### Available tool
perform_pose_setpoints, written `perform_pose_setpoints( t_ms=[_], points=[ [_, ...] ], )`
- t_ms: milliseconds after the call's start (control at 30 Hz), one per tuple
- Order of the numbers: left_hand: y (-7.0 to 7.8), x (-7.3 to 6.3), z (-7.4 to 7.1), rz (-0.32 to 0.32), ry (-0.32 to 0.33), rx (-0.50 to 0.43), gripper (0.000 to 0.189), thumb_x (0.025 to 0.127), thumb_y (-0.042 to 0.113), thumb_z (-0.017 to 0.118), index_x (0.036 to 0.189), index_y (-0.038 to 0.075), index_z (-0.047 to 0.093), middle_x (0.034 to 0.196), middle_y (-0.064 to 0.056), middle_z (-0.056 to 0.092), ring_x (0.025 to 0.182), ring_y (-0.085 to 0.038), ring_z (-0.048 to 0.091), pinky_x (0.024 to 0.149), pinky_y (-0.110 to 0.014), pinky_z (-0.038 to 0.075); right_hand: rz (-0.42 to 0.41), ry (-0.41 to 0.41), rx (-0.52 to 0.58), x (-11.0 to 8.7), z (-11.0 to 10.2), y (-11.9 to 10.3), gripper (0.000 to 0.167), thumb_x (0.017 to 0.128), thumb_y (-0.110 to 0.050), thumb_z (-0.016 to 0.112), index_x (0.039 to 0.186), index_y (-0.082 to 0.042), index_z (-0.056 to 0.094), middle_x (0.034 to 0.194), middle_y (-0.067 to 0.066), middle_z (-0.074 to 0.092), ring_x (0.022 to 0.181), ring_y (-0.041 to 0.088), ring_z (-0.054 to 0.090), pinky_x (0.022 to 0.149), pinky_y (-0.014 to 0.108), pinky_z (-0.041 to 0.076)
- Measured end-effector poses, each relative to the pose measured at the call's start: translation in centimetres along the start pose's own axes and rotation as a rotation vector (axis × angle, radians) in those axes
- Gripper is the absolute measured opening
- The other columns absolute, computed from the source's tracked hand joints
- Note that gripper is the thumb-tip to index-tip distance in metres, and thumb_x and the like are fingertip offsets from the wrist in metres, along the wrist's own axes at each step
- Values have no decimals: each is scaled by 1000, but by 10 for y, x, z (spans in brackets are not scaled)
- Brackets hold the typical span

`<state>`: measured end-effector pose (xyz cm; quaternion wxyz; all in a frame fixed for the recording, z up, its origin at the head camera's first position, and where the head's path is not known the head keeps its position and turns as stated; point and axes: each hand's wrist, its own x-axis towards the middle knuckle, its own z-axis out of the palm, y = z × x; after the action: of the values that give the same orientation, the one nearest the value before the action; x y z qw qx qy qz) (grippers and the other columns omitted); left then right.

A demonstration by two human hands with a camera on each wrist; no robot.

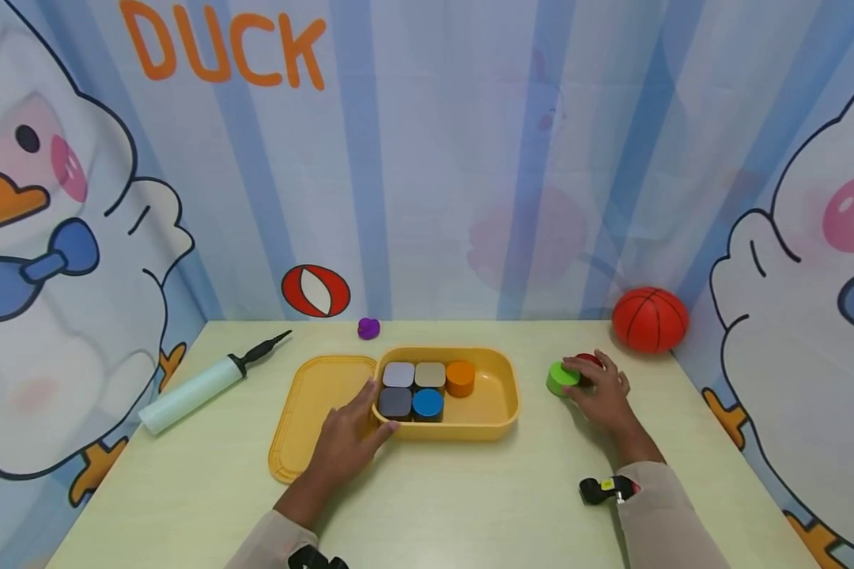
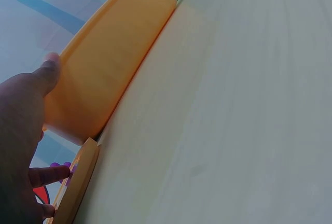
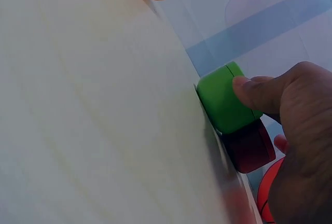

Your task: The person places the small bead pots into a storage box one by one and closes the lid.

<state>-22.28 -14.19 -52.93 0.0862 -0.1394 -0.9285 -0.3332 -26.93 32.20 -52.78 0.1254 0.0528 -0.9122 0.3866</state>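
My left hand (image 1: pixel 349 436) rests at the left end of a yellow box (image 1: pixel 505 433), its thumb at the near wall and a finger along the left rim. In the left wrist view its thumb touches the box wall (image 2: pixel 116 58), with other fingers over the yellow lid (image 2: pixel 83 182). On the right, my right hand (image 1: pixel 601 395) pinches a small green block (image 1: pixel 562 379), which has a seam near its top in the right wrist view. A dark red block (image 3: pixel 249 149) stands right beside the green one, partly hidden by the hand.
Inside the box are an orange block (image 1: pixel 460 379), a blue block (image 1: pixel 428 405) and several grey and beige ones. A pale green pump (image 1: pixel 195 395) lies at left. Behind sit a small purple object (image 1: pixel 368 329) and a red toy basketball (image 1: pixel 650 320), before a curtain.
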Motion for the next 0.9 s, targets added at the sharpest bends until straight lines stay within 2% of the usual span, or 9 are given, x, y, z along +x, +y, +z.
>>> perform_pose_setpoints(
  t_ms=[267,367,400,500,600,633,667,833,900],
  points=[
    [1,1,0,-14,-16,-10,85,103,49,73,171,13,36,177,-4,36,162,-39,42,126,-82,25,-168,129,46,0,6,0,43,89,3,85,131,2,75,143,29,69,154,60,34,121,86,9],
    [0,0,0,-12,-12,-9,86,103,50,74,171,13,36,177,-5,36,162,-39,42,126,-82,25,-204,167,74,0,9,-5,42,87,3,87,128,2,77,139,29,72,149,55,44,123,84,15],
    [0,0,0,-13,-13,-8,87,102,50,74,171,13,36,177,-5,36,162,-39,42,126,-82,25,-209,175,81,-1,10,-6,41,87,2,88,127,2,77,138,28,72,146,49,50,123,83,17],
    [0,-1,0,-23,-20,-6,88,102,50,74,171,14,35,177,-5,36,163,-38,41,126,-82,24,-215,180,107,-3,12,-10,40,87,0,89,126,0,79,137,24,74,130,19,64,125,66,35],
    [1,-1,0,-21,-19,-8,87,102,50,74,171,13,35,178,-5,35,163,-39,41,126,-82,24,-216,175,137,-5,14,-14,41,87,0,89,127,0,78,139,21,74,120,-10,58,113,32,55],
    [1,-1,-1,-20,-18,-10,86,103,49,74,171,13,35,178,-5,35,162,-39,41,126,-82,24,-211,173,146,-6,14,-15,41,88,0,89,128,0,78,139,20,73,121,-14,54,107,24,58],
    [1,-1,-1,-16,-17,-9,86,103,49,73,171,12,35,178,-5,35,162,-40,41,126,-82,24,-203,171,142,-7,15,-17,42,88,-1,89,128,-1,78,140,19,73,122,-16,53,105,26,61],
    [1,0,-1,-11,-16,-7,85,103,48,74,171,13,35,178,-5,35,162,-39,42,126,-82,24,-153,158,138,-13,16,-24,42,90,-6,90,130,-3,78,142,17,73,124,-8,58,112,31,58],
    [1,0,-1,-10,-13,-6,86,103,48,74,171,13,36,178,-5,35,162,-39,42,126,-83,25,-145,156,139,-14,17,-25,43,90,-7,90,131,-4,78,142,16,73,125,-3,60,111,22,55]
  ],
)
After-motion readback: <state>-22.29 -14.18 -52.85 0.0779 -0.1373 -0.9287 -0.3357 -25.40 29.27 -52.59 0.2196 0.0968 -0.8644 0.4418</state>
